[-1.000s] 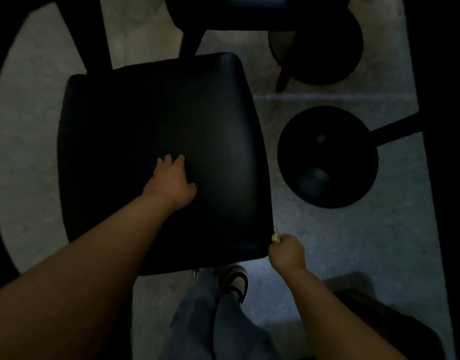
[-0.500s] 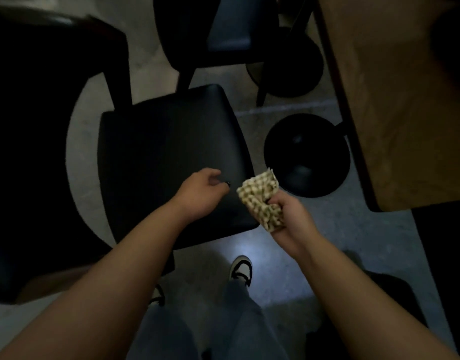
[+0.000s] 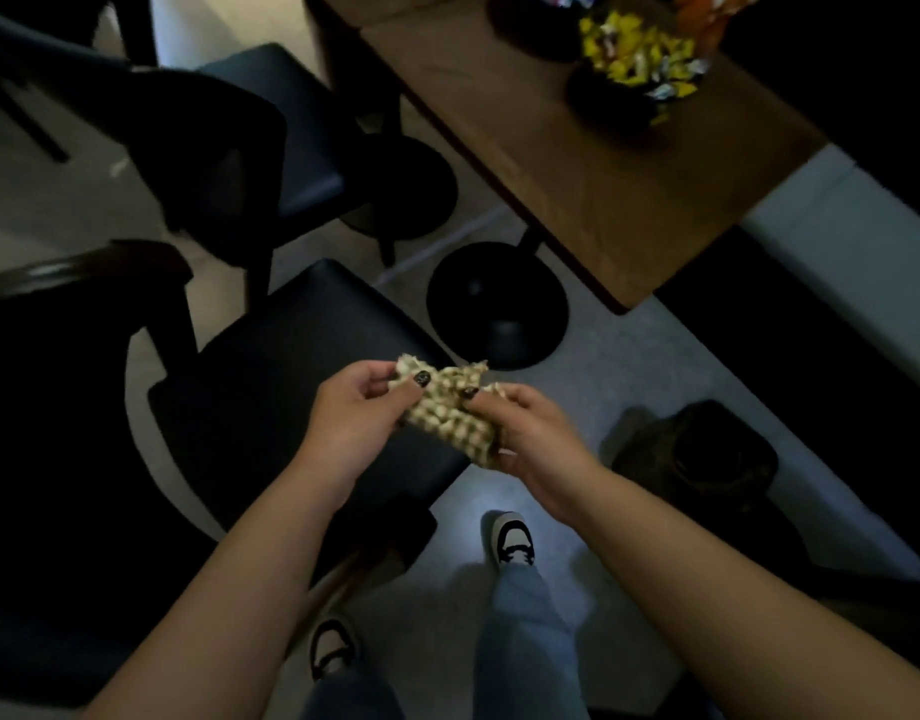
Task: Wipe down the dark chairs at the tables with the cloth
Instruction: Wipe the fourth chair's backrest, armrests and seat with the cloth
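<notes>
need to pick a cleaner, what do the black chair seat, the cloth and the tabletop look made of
Black padded chair seat: looks like smooth leather or vinyl, with a faint sheen and rounded edges. Tan patterned cloth, pinched by the left hand and right hand: soft woven fabric, crumpled. Brown tabletop: matte wood or wood-look laminate; too dim to tell which.
</notes>
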### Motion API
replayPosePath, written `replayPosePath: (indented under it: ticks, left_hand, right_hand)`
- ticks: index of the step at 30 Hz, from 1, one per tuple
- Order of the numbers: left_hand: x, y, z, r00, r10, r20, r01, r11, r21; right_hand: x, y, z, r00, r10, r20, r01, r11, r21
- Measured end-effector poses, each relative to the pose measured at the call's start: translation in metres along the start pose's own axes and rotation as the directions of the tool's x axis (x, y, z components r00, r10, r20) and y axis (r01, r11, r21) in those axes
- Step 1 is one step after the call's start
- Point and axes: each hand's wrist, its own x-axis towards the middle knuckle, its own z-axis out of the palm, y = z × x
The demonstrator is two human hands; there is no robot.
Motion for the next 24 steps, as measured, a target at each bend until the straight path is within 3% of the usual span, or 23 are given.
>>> replayPosePath:
  ticks: [8, 12, 15, 18, 20, 24]
  left_hand:
    - [-0.051, 0.036, -0.053, 0.972, 0.098, 0.214, -0.123, 0.987, 0.105]
    - [-0.066, 0.050, -0.062, 0.946, 0.145, 0.290, -0.189, 0.973, 0.130]
    - [-0.078, 0.055, -0.061, 0.945, 0.199, 0.258, -0.247, 0.954, 0.170]
    - [-0.098, 0.059, -0.061, 0.958, 0.263, 0.112, -0.284, 0.918, 0.278]
    - [-0.119, 0.064, -0.060, 0.961, 0.250, 0.115, -0.271, 0.932, 0.243]
    - [-0.161, 0.079, -0.058, 0.916, 0.044, 0.398, -0.029, 0.999, -0.045]
  right_hand:
    - [-0.087, -0.002, 0.021, 0.946, -0.182, -0.269, 0.201, 0.979, 0.043]
    - [-0.118, -0.014, 0.021, 0.906, -0.259, -0.336, 0.310, 0.945, 0.109]
    - [-0.136, -0.022, 0.027, 0.891, -0.295, -0.346, 0.358, 0.924, 0.133]
    - [-0.156, -0.026, 0.037, 0.862, -0.346, -0.371, 0.407, 0.908, 0.098]
    - [-0.173, -0.027, 0.045, 0.840, -0.386, -0.382, 0.445, 0.892, 0.079]
    - [-0.209, -0.030, 0.064, 0.775, -0.482, -0.408, 0.523, 0.852, -0.013]
